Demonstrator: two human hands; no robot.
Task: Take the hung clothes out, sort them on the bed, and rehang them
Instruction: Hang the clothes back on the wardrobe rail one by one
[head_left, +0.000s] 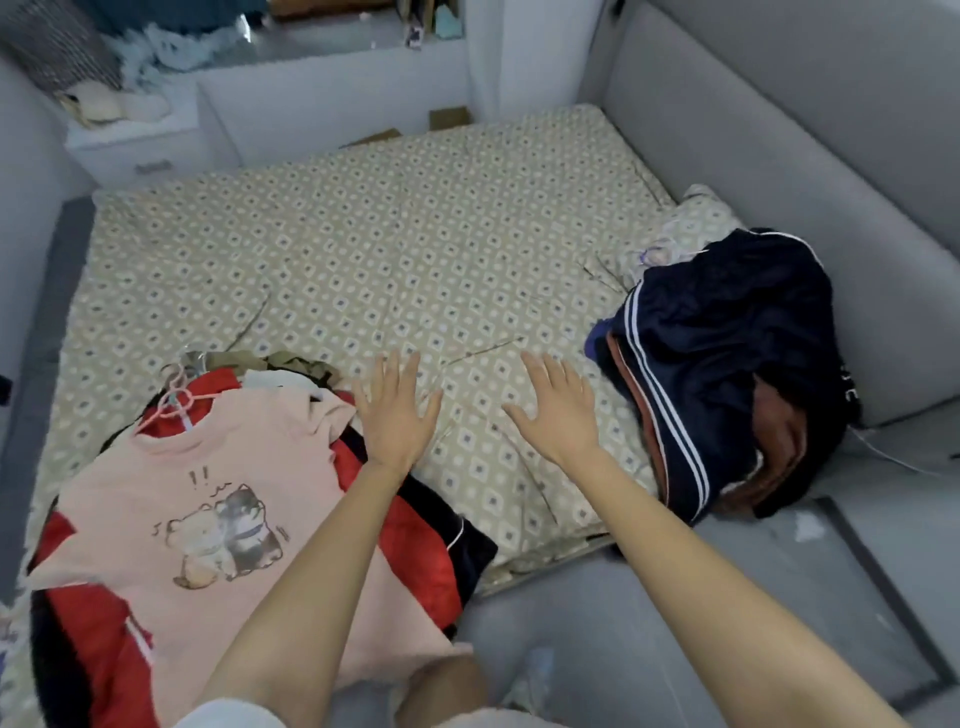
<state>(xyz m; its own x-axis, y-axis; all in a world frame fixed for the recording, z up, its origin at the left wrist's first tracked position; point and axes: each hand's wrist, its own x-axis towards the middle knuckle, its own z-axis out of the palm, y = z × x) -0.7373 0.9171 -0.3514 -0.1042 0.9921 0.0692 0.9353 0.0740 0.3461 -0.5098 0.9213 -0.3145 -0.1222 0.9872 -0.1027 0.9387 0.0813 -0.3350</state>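
Bed (363, 234): beige sheet, diamond print, lightly creased.
Near-left corner: clothes pile.
- Top: pink T-shirt (156, 499), cartoon cats on chest, spread flat, front up. Pink hanger (179, 397) sticks out at collar.
- Under it: red-and-black jacket (421, 525), white piping, reaching bed's near edge.
- Behind pile: olive garment (291, 360), mostly hidden.

Right edge: crumpled heap. Navy garment (727, 338) with white stripes on top, rust-brown garment (779, 441) underneath.

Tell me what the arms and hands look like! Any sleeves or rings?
No sleeves show: the left arm and right arm are bare as far as the picture reaches. The left hand and right hand wear no gloves, rings or watch that I can see.
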